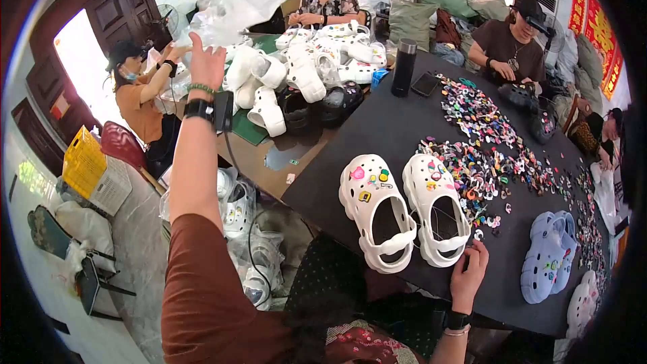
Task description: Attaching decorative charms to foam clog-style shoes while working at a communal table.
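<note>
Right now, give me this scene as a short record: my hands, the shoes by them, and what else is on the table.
White clogs: two, side by side, toes away from you, colourful charms on both
Left hand: raised, open, fingers spread, nothing visibly held
Right hand: low at the black table, beside the right clog's heel; contact unclear
Loose charms: mixed colours, scattered beyond and right of the pair
Blue clogs: further right, charms attached
Bottle: dark, upright, beside a phone
</note>
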Motion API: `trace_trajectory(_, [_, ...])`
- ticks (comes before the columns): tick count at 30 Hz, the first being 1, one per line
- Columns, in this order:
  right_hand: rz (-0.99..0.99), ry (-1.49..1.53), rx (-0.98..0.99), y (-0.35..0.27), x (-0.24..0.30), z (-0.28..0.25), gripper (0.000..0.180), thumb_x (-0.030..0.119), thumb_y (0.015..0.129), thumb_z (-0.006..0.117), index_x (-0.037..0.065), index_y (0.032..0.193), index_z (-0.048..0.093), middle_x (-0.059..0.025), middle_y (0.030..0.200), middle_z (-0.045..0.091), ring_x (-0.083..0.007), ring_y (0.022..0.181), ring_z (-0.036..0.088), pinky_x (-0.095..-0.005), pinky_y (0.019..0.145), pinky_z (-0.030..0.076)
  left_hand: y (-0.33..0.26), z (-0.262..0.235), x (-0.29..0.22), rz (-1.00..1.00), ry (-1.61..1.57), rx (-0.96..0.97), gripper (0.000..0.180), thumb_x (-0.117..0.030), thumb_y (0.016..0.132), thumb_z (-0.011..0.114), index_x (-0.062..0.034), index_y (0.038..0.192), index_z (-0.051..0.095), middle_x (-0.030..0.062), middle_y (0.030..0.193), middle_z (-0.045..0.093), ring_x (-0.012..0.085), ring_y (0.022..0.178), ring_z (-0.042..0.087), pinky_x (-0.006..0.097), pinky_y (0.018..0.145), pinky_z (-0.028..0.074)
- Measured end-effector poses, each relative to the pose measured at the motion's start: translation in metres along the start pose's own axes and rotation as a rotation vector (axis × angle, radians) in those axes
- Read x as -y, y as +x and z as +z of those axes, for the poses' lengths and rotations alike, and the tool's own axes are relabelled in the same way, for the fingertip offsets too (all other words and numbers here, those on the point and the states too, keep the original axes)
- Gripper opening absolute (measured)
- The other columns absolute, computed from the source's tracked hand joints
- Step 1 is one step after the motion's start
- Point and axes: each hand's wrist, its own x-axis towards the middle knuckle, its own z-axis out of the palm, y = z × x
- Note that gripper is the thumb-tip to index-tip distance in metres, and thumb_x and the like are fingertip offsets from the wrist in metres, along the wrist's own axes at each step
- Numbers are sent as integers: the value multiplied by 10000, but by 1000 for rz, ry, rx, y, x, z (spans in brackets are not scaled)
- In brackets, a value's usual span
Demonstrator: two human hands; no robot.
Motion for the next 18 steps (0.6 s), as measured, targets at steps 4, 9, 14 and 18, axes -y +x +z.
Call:
trace_trajectory(4, [-68,-20,-46,3,-2,3,140,-68,814,609,-16,939,573,-208,1185,578,-408,1108,552,-451,954,451,-31,-7,37,-223,524,-17,877,-400,922,650,-35,1539,146,253,1451,333,399,1276,444,460,1012,438])
trace_trajectory(9, [-79,33,-45,15,6,6,123,-49,838,609,-13,954,588,-197,1163,585,-388,1073,570,-441,928,468,-176,-28,92,-72,1110,344,669,-225,913,676,13,1457,369,172,1350,514,234,1186,534,368,958,461])
trace_trajectory(14, [-66,21,-26,13,0,6,192,-44,839,615,1,1022,579,-189,1176,579,-380,1091,561,-436,930,468,-334,-19,101,118,1268,766,654,-174,892,691,-2,1447,390,186,1457,438,275,1318,454,398,1039,405])
trace_trajectory(18, [-44,71,-40,11,0,-1,216,-51,823,616,6,1028,576,-185,1178,580,-363,1085,560,-435,930,463,-412,-15,96,180,1301,878,934,-211,781,789,-12,1510,242,185,1565,270,319,1408,329,443,1091,347])
